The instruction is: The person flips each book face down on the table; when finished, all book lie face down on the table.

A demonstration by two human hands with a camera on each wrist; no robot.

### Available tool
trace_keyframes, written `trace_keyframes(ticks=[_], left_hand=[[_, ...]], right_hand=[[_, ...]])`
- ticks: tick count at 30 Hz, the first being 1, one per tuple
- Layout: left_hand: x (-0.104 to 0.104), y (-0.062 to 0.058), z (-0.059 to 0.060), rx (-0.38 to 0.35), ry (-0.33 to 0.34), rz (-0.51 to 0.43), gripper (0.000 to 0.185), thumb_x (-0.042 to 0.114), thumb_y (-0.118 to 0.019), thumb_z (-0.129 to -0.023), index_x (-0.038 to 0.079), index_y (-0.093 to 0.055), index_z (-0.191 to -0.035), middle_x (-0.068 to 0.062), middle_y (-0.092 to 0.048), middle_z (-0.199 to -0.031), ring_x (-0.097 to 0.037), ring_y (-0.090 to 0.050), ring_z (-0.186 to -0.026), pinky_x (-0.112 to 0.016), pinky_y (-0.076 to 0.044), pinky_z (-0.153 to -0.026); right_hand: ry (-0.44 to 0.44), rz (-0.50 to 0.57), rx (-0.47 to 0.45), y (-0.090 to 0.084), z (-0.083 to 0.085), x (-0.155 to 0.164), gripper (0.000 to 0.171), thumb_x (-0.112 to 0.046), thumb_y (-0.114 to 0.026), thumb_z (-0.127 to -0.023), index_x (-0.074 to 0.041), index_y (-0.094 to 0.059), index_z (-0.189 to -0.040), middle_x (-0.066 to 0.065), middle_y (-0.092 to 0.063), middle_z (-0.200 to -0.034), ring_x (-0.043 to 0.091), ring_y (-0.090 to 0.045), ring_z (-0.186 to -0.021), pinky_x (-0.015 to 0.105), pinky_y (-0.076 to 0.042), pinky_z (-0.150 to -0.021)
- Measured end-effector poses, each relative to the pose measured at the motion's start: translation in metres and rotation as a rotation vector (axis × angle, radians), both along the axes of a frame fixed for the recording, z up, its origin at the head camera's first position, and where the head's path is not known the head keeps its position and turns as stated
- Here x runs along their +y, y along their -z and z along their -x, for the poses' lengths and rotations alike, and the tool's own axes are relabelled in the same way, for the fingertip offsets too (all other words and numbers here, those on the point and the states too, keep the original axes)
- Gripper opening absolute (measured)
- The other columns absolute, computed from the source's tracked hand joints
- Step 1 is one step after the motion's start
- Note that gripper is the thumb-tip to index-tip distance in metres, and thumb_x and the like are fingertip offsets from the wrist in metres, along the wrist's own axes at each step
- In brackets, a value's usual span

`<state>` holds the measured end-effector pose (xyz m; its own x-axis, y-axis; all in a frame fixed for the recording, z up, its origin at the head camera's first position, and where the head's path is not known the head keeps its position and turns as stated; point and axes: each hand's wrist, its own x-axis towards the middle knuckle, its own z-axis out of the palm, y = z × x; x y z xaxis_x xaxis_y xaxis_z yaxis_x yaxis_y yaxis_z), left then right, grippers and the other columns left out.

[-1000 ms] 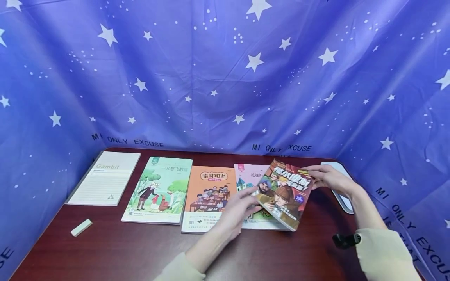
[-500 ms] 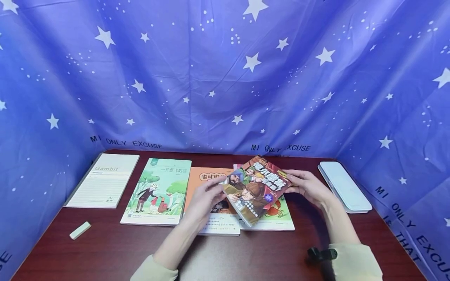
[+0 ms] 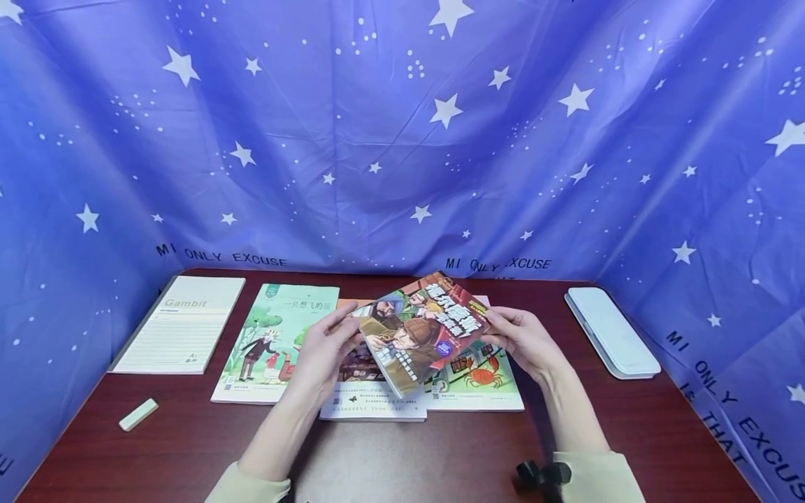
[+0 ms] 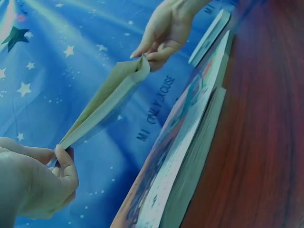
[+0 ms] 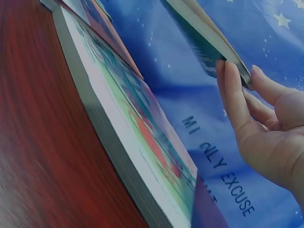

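My left hand (image 3: 327,353) and right hand (image 3: 527,342) hold a paperback book (image 3: 424,332) between them, its red-brown cover showing a figure in a checked cap. The book is tilted in the head view. It hangs above an orange book (image 3: 377,409) and a pink-topped book with a red crab (image 3: 486,381), covering parts of both. In the left wrist view, thumb and fingers of the left hand (image 4: 42,183) pinch one corner, and the pages bow slightly. Seen from the right wrist, the right hand (image 5: 266,121) grips the opposite end, thumb on one side and fingers on the other.
Left of the orange book lies a green book (image 3: 277,346) with cartoon animals. Farther left are a cream notepad (image 3: 179,328) and a small white eraser-like block (image 3: 138,415). A white case (image 3: 613,334) lies at the right. Starry blue curtains (image 3: 390,140) surround the dark red table (image 3: 402,461).
Both hands have carried the red-brown book leftward, from over the crab book to between it and the orange one. The white case, partly hidden behind the right hand before, now shows fully.
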<state>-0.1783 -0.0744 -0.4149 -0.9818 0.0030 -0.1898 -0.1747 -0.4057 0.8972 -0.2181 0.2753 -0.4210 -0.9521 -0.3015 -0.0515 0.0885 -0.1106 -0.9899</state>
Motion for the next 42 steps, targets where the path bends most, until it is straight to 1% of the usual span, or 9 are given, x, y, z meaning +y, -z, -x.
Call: trace_keyframes(ticks=[4, 8, 12, 14, 18, 24, 28, 34, 42], left_hand=[[-0.01, -0.003, -0.001, -0.024, -0.012, 0.005, 0.046, 0.005, -0.06, -0.102, 0.004, -0.054, -0.147, 0.002, -0.064, -0.104, -0.003, -0.066, -0.074, -0.017, -0.061, -0.082], [-0.018, -0.004, -0.002, 0.0, -0.045, 0.016, 0.045, 0.004, -0.063, -0.1, 0.0, -0.055, -0.145, 0.003, -0.069, -0.113, -0.001, -0.068, -0.08, -0.017, -0.061, -0.084], [-0.024, -0.004, -0.004, 0.017, -0.102, 0.054, 0.044, 0.002, -0.065, -0.099, -0.005, -0.057, -0.141, 0.008, -0.076, -0.099, -0.002, -0.071, -0.082, -0.022, -0.062, -0.086], [-0.026, -0.004, -0.005, 0.014, -0.124, 0.102, 0.043, 0.004, -0.066, -0.098, -0.004, -0.059, -0.14, 0.011, -0.075, -0.091, -0.002, -0.07, -0.082, -0.022, -0.062, -0.086], [-0.029, -0.006, -0.008, 0.002, -0.137, 0.171, 0.043, 0.008, -0.068, -0.098, -0.001, -0.061, -0.139, 0.015, -0.074, -0.086, -0.001, -0.068, -0.081, -0.019, -0.058, -0.08], [-0.03, -0.007, -0.01, 0.006, -0.114, 0.096, 0.043, 0.006, -0.065, -0.099, 0.0, -0.059, -0.142, 0.011, -0.074, -0.081, -0.002, -0.068, -0.073, -0.017, -0.059, -0.076], [-0.03, -0.009, -0.01, 0.012, -0.111, 0.048, 0.044, 0.004, -0.063, -0.1, 0.001, -0.057, -0.143, 0.009, -0.075, -0.079, -0.003, -0.072, -0.072, -0.016, -0.06, -0.075], [-0.029, -0.012, -0.008, 0.037, -0.119, 0.04, 0.044, 0.004, -0.065, -0.099, 0.0, -0.058, -0.142, 0.007, -0.074, -0.082, -0.005, -0.073, -0.074, -0.015, -0.06, -0.073], [-0.026, -0.016, -0.009, 0.051, -0.11, 0.05, 0.039, 0.004, -0.065, -0.099, 0.007, -0.064, -0.137, 0.008, -0.071, -0.088, -0.006, -0.075, -0.079, -0.019, -0.062, -0.082]], right_hand=[[0.033, 0.015, -0.001, -0.002, -0.004, -0.011, 0.021, -0.012, -0.052, -0.108, -0.014, -0.073, -0.104, 0.001, -0.079, -0.092, 0.009, -0.076, -0.084, 0.024, -0.064, -0.081], [0.052, 0.003, 0.014, -0.003, -0.008, -0.02, 0.019, -0.015, -0.054, -0.107, -0.014, -0.073, -0.102, -0.001, -0.078, -0.088, 0.009, -0.076, -0.08, 0.024, -0.065, -0.079], [0.07, -0.067, 0.039, -0.003, -0.01, -0.027, 0.016, -0.017, -0.056, -0.107, -0.013, -0.071, -0.101, -0.003, -0.076, -0.083, 0.007, -0.074, -0.074, 0.022, -0.064, -0.071], [0.074, -0.093, 0.046, -0.003, -0.01, -0.031, 0.016, -0.017, -0.057, -0.106, -0.013, -0.071, -0.101, -0.004, -0.075, -0.08, 0.006, -0.072, -0.071, 0.021, -0.063, -0.068], [0.09, -0.104, 0.059, -0.005, -0.011, -0.035, 0.015, -0.017, -0.058, -0.106, -0.013, -0.07, -0.099, -0.004, -0.073, -0.079, 0.005, -0.071, -0.069, 0.02, -0.062, -0.065], [0.114, -0.078, 0.076, -0.01, -0.014, -0.036, 0.015, -0.014, -0.057, -0.106, -0.015, -0.069, -0.097, -0.003, -0.074, -0.076, 0.005, -0.07, -0.066, 0.018, -0.06, -0.06], [0.11, -0.058, 0.08, -0.01, -0.016, -0.035, 0.013, -0.013, -0.057, -0.106, -0.015, -0.069, -0.102, -0.003, -0.076, -0.078, 0.007, -0.073, -0.068, 0.02, -0.062, -0.062], [0.115, -0.019, 0.107, -0.01, -0.017, -0.035, 0.011, -0.011, -0.058, -0.105, -0.014, -0.069, -0.104, -0.001, -0.078, -0.084, 0.011, -0.076, -0.073, 0.023, -0.065, -0.068], [0.123, -0.002, 0.132, -0.012, -0.019, -0.033, 0.012, -0.007, -0.059, -0.104, -0.013, -0.069, -0.107, 0.001, -0.077, -0.087, 0.013, -0.077, -0.075, 0.026, -0.065, -0.071]])
